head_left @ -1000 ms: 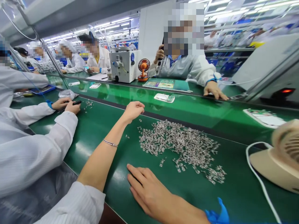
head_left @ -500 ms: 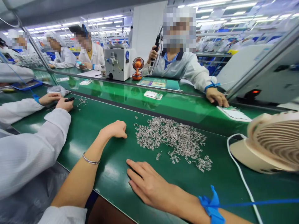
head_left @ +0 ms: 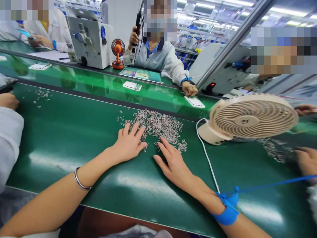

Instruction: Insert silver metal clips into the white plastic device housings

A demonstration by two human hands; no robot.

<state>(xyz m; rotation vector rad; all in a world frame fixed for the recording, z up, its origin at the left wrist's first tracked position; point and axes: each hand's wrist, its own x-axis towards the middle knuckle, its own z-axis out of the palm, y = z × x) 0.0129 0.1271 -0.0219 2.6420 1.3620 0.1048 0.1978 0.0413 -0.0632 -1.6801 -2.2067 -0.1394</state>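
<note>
A heap of small silvery metal parts [head_left: 160, 124] lies spread on the green work surface [head_left: 74, 132]; their exact kind is too small to make out. My left hand [head_left: 131, 142], a metal bangle on its wrist, rests with fingers spread at the heap's near left edge, fingertips touching the outer parts. On the near right edge is my right hand [head_left: 173, 162], fingers stretched and thumb apart, its fingertips at the loose parts. A blue wrist strap [head_left: 226, 208] with a blue cord circles my right wrist. Neither hand grips anything.
A beige fan [head_left: 247, 120] with a white cable [head_left: 208, 165] stands right of the heap. Beyond runs a green belt [head_left: 99, 82] carrying white panels [head_left: 132, 86]. Across it, a co-worker's hand [head_left: 189, 88] touches another panel. Neighbours' hands appear at both sides.
My left hand has gone from curled to spread and reached the heap. My right hand has moved forward to its near edge. The view has turned right, bringing more of the fan into sight.
</note>
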